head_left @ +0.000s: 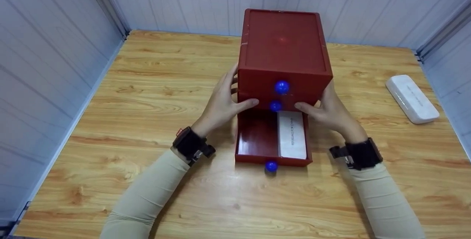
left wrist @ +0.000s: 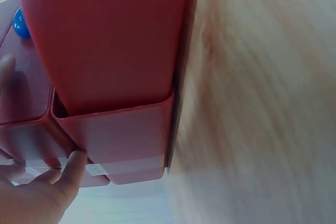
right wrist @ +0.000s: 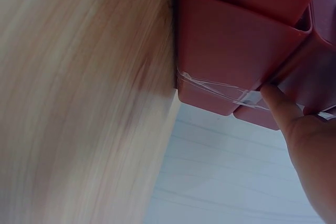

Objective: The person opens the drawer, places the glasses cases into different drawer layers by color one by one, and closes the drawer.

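Observation:
A dark red desktop drawer unit (head_left: 283, 44) with blue ball knobs stands between my two hands. Its bottom drawer (head_left: 257, 136) is pulled out toward me, and a white box (head_left: 291, 134) with printed lettering lies along the drawer's right side. My left hand (head_left: 224, 99) grips the unit's left side, thumb on the front and fingers along the side wall. From the other side my right hand (head_left: 329, 112) holds it the same way, its fingers partly hidden behind the unit. In both wrist views, fingertips touch the side near a strip of clear tape (left wrist: 131, 166).
Farther right on the wooden table (head_left: 147, 121) lies a white oblong case (head_left: 412, 99) with small lettering. White panel walls (head_left: 184, 3) enclose the table at the back and both sides.

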Motion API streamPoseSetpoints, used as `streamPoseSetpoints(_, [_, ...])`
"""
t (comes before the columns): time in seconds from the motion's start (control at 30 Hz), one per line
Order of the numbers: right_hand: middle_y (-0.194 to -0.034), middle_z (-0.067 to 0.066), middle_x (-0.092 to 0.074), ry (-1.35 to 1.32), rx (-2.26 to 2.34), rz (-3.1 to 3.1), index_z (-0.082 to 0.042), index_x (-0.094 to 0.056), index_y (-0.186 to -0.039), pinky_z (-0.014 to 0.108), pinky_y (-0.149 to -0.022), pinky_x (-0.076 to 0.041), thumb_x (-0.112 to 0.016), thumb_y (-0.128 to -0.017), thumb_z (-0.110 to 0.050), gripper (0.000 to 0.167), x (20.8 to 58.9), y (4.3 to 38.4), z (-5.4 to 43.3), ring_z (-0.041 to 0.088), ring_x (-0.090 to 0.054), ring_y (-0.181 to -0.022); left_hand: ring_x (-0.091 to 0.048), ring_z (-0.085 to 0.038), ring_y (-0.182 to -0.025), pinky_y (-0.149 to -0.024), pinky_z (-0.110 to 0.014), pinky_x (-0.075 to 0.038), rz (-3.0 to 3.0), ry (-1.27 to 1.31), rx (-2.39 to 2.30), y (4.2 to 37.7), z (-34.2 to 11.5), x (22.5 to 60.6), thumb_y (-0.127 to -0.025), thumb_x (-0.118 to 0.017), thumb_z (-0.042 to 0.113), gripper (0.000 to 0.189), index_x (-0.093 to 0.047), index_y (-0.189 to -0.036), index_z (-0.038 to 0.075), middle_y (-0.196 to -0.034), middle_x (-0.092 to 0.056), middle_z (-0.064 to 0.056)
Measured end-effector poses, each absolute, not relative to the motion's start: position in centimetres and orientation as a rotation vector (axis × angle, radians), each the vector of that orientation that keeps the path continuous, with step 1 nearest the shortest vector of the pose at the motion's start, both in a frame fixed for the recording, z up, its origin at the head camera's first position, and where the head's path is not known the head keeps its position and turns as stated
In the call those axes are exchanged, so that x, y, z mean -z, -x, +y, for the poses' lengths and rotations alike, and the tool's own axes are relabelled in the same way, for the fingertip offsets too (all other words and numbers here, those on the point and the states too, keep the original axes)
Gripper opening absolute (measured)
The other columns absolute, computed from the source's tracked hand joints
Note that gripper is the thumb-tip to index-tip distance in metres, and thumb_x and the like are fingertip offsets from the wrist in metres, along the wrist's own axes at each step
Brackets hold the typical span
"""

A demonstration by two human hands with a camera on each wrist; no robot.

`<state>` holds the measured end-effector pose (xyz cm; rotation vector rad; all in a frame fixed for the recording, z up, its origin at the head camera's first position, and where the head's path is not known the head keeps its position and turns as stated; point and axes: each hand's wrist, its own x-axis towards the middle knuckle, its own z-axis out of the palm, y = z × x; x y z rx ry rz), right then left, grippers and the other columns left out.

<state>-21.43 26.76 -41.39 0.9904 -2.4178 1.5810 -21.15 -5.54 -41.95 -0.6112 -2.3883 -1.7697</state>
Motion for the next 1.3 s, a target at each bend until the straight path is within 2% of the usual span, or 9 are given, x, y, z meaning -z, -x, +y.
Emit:
streamPoseSetpoints(0.47, [-0.162, 0.005, -0.034, -0.914, -1.631, -2.429, -0.013, -0.018, -0.165, 0.031, -0.109, -0.051, -0.079, -0.093, 0.002, 0.095, 41.6, 21.2, 26.9, 0.026, -0.051, -0.140, -0.051, -0.022, -0.140, -0.104, -0.029, -0.056, -2.403, 0.641, 1.780, 21.1, -5.4, 42.0, -0.088, -0.089, 0.018, 0.100, -0.030, -0.168, 0.019, -0.153, -0.044, -0.010])
streamPoseSetpoints(0.57, [-0.162, 0.005, -0.036, -0.893, -1.589, -2.476, -0.016, -0.021, -0.165, 0.041, -0.112, -0.051, -0.080, -0.092, 0.000, 0.095, 41.4, 21.2, 27.2, 0.026, -0.052, -0.140, -0.051, -0.021, -0.140, -0.104, -0.028, -0.055, -2.414, 0.639, 1.755, 21.1, -5.4, 42.1, -0.089, -0.088, 0.018, 0.100, -0.029, -0.168, 0.018, -0.154, -0.044, -0.010])
streamPoseSetpoints(0.7, [-0.168, 0.003, -0.030, -0.871, -1.476, -2.580, -0.025, -0.021, -0.168, 0.063, -0.116, -0.043, -0.084, -0.090, -0.002, 0.103, 40.5, 20.9, 28.6, 0.028, -0.040, -0.150, -0.050, -0.022, -0.141, -0.105, -0.027, -0.054, -2.421, 0.637, 1.749, 21.2, -5.4, 42.0, -0.089, -0.088, 0.019, 0.099, -0.029, -0.168, 0.019, -0.156, -0.044, -0.009])
streamPoseSetpoints(0.8, [-0.172, 0.001, -0.026, -0.850, -1.361, -2.655, -0.031, -0.022, -0.170, 0.068, -0.116, -0.040, -0.088, -0.088, -0.004, 0.108, 39.5, 20.8, 30.3, 0.029, -0.032, -0.155, -0.050, -0.024, -0.142, -0.105, -0.030, -0.055, -2.407, 0.642, 1.776, 21.2, -5.4, 42.0, -0.088, -0.088, 0.018, 0.097, -0.031, -0.167, 0.018, -0.156, -0.044, -0.009])
streamPoseSetpoints(0.9, [-0.172, 0.001, -0.027, -0.805, -1.237, -2.726, -0.033, -0.024, -0.169, 0.056, -0.118, -0.042, -0.087, -0.089, -0.007, 0.106, 38.8, 20.5, 32.4, 0.031, -0.032, -0.155, -0.050, -0.025, -0.142, -0.106, -0.032, -0.055, -2.408, 0.644, 1.772, 21.1, -5.4, 42.0, -0.089, -0.088, 0.019, 0.097, -0.031, -0.167, 0.018, -0.156, -0.043, -0.009])
streamPoseSetpoints(1.0, [-0.171, 0.006, -0.031, -0.764, -1.114, -2.765, -0.031, -0.028, -0.169, 0.031, -0.119, -0.042, -0.083, -0.093, -0.009, 0.096, 38.5, 20.2, 34.8, 0.034, -0.033, -0.154, -0.050, -0.025, -0.142, -0.108, -0.033, -0.054, -2.414, 0.651, 1.771, 21.0, -5.4, 42.0, -0.089, -0.087, 0.021, 0.099, -0.028, -0.168, 0.018, -0.156, -0.042, -0.010])
streamPoseSetpoints(1.1, [-0.167, 0.011, -0.037, -0.748, -0.964, -2.768, -0.028, -0.034, -0.167, 0.009, -0.110, -0.037, -0.082, -0.094, -0.011, 0.089, 38.3, 20.1, 37.1, 0.037, -0.038, -0.150, -0.050, -0.024, -0.141, -0.108, -0.033, -0.054, -2.423, 0.649, 1.774, 20.9, -5.4, 42.0, -0.089, -0.087, 0.022, 0.100, -0.027, -0.169, 0.018, -0.156, -0.041, -0.011])
streamPoseSetpoints(1.17, [-0.165, 0.013, -0.040, -0.728, -0.857, -2.772, -0.025, -0.037, -0.167, 0.012, -0.108, -0.040, -0.082, -0.095, -0.013, 0.085, 38.2, 20.0, 38.5, 0.039, -0.042, -0.146, -0.050, -0.023, -0.141, -0.107, -0.031, -0.054, -2.422, 0.645, 1.773, 20.9, -5.4, 41.9, -0.089, -0.087, 0.022, 0.100, -0.027, -0.169, 0.018, -0.156, -0.041, -0.011])
streamPoseSetpoints(1.3, [-0.162, 0.021, -0.041, -0.634, -0.717, -2.789, -0.019, -0.039, -0.166, 0.054, -0.117, -0.041, -0.081, -0.096, -0.017, 0.082, 38.2, 20.2, 41.4, 0.048, -0.042, -0.143, -0.050, -0.022, -0.140, -0.109, -0.031, -0.052, -2.414, 0.655, 1.750, 21.0, -5.5, 42.0, -0.090, -0.087, 0.021, 0.097, -0.029, -0.167, 0.015, -0.155, -0.041, -0.011])
